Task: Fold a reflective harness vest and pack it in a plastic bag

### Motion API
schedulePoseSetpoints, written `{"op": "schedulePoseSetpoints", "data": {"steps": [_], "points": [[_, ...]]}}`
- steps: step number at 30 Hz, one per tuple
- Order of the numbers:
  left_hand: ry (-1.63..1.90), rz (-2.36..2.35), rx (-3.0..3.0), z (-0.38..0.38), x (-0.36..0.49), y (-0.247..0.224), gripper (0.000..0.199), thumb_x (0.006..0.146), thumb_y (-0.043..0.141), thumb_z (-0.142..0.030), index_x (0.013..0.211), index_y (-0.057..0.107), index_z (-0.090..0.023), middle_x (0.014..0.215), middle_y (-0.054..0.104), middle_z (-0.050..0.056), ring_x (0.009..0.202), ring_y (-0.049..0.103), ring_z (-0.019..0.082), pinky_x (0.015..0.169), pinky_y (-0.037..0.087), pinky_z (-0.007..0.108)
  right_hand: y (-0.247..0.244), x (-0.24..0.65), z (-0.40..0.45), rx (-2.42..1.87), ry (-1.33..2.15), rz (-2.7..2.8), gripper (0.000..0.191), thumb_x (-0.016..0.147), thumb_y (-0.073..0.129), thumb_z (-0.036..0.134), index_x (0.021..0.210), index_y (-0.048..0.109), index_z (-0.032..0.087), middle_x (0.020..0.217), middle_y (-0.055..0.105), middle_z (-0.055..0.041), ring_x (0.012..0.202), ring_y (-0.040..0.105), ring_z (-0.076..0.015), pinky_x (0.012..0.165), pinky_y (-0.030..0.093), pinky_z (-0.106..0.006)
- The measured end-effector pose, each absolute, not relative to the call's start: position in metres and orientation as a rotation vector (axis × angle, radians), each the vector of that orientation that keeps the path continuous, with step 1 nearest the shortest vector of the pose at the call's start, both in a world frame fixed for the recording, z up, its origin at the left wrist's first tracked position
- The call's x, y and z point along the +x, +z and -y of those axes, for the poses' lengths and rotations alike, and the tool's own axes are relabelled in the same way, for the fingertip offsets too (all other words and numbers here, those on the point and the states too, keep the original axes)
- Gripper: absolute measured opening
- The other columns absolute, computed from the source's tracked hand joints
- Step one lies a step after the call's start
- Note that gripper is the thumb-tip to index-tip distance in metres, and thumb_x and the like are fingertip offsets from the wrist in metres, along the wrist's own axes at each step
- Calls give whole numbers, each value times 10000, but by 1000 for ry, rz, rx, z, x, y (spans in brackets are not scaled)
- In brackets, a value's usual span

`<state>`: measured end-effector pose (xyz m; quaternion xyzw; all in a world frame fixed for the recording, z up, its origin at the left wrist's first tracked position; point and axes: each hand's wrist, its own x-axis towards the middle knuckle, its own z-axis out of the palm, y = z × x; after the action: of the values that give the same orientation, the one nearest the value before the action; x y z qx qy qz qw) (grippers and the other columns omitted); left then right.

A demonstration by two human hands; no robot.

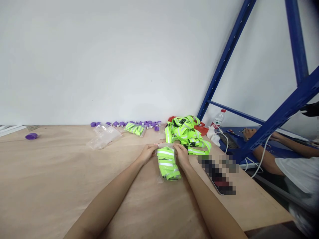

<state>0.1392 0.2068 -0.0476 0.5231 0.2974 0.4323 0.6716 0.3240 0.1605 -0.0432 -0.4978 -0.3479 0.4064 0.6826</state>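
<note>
Left hand (pixel 147 154) and right hand (pixel 181 154) fingers clamped on bag's (pixel 169 166) far corners, toward table's (pixel 62 172) right edge; bulky strap (pixel 165 159) could force mouth open.

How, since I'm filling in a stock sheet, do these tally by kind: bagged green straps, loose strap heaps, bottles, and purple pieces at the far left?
Bagged green straps: 2 (one in the left hand and right hand, the other bag farther back)
Heap of loose straps: 1
Bottle: 1
Purple piece at far left: 1
Total: 5
</note>
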Motion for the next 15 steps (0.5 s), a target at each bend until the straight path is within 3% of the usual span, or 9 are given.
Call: {"op": "schedulePoseSetpoints", "data": {"steps": [5, 10, 15], "points": [[963, -670, 1254, -205, 138, -44, 562, 714, 732, -665, 801, 754, -110, 705, 679, 59, 648, 590, 165, 582, 408, 259, -45, 327, -161, -1117, 840, 822, 341, 597, 803, 486, 657, 660, 182, 679, 606, -8, 662, 494, -168, 620, 400, -278], [974, -732, 1357, -205, 136, -43, 539, 733, 717, -643, 629, 699, -114, 439, 407, -55, 451, 273, 71, 483, 159, 247, -46, 326, -161, -1128, 868, 855, 377, 625, 800, 525, 632, 623, 192, 626, 570, 3, 599, 465, -157, 565, 375, -274], [980, -733, 1399, -203, 134, -43, 516, 728, 705, -626, 607, 691, -125, 458, 418, -48, 472, 283, 79, 503, 158, 256, -42, 324, -157, -1129, 973, 937, 428, 659, 791, 582, 634, 609, 195, 596, 541, 6, 548, 457, -154, 522, 359, -275]]}}
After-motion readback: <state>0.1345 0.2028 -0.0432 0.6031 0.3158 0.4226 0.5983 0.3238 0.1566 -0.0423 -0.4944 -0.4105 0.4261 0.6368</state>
